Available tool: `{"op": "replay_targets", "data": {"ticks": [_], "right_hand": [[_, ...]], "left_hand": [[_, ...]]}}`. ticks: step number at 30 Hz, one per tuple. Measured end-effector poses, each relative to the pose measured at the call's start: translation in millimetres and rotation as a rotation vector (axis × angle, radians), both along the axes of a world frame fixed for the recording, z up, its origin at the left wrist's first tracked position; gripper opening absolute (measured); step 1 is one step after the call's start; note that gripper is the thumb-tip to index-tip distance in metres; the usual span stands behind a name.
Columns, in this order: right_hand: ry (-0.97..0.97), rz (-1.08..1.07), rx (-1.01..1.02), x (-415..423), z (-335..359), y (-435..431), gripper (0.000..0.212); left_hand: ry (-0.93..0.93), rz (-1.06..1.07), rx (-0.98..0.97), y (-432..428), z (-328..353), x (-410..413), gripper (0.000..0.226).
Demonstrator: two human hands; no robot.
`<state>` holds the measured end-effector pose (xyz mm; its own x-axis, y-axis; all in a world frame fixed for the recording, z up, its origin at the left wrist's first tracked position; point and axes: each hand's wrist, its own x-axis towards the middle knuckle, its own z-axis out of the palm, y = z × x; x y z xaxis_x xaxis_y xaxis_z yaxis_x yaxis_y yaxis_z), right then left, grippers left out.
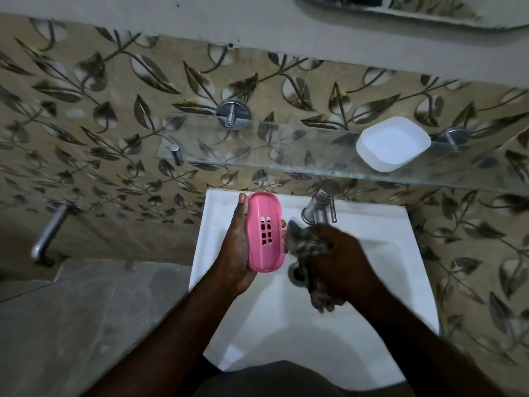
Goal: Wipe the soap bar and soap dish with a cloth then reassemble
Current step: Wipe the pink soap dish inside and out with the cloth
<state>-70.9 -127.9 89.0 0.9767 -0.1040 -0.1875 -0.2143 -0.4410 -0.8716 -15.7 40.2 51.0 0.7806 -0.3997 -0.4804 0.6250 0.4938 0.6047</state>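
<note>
Left hand (236,245) grips one pink tray (264,233); right hand (340,253) clutches one cloth (307,247).

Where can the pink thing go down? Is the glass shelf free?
Yes. The glass shelf is bare from its left peg to the white dish. The sink ledge right of the tap is bare too. Crowded over the basin: left hand gripping the pink tray, right hand gripping the cloth.
</note>
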Motion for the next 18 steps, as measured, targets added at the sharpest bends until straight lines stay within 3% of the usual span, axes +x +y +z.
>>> {"op": "replay_targets", "data": {"ticks": [4, 7, 10, 13, 15, 18], "right_hand": [[-0.091, -0.206, 0.137, 12, 9, -21, 0.025], [-0.060, -0.156, 0.195, 8, 9, -15, 0.024], [-0.114, -0.028, 0.051, 10, 10, 3, 0.017], [-0.281, 0.088, -0.229, 14, 8, 16, 0.016], [-0.287, 0.186, -0.409, 8, 1, 23, 0.017], [-0.084, 0.298, -0.300, -6, -5, 24, 0.024]], "left_hand": [[-0.040, 0.010, -0.017, -3, -2, -1, 0.078], [-0.035, 0.017, -0.027, -3, -1, -2, 0.069], [-0.029, -0.004, -0.034, -6, 5, -5, 0.075], [-0.067, 0.008, 0.062, -9, 9, -6, 0.081], [-0.041, 0.064, 0.090, -7, 11, -5, 0.088], [-0.051, 0.082, 0.126, -3, 7, -8, 0.096]]}}
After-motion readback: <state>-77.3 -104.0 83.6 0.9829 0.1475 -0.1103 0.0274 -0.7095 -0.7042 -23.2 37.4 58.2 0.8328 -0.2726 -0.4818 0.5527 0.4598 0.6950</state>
